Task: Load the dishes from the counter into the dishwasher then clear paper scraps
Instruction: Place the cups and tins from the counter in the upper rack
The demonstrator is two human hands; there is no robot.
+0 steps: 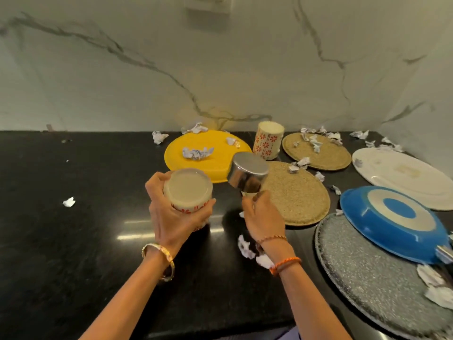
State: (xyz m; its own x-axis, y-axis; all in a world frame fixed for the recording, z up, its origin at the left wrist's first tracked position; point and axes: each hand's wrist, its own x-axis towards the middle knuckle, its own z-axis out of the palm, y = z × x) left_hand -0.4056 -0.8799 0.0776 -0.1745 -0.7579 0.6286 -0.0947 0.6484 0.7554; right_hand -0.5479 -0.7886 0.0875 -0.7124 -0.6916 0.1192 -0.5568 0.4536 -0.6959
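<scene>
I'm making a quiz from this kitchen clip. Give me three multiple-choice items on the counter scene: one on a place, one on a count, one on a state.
1. Where does the blue frying pan lie?
A. on the grey speckled round tray
B. on the yellow plate
C. in a sink

2. How many round woven mats are there?
A. one
B. two
C. four

3. What does the right hand hold?
A. nothing
B. a paper scrap
C. a shiny steel cup

Answers: 1 A, the pan rests upside down on the tray's edge. 2 B, two mats show. 3 C, fingers grip the cup.
</scene>
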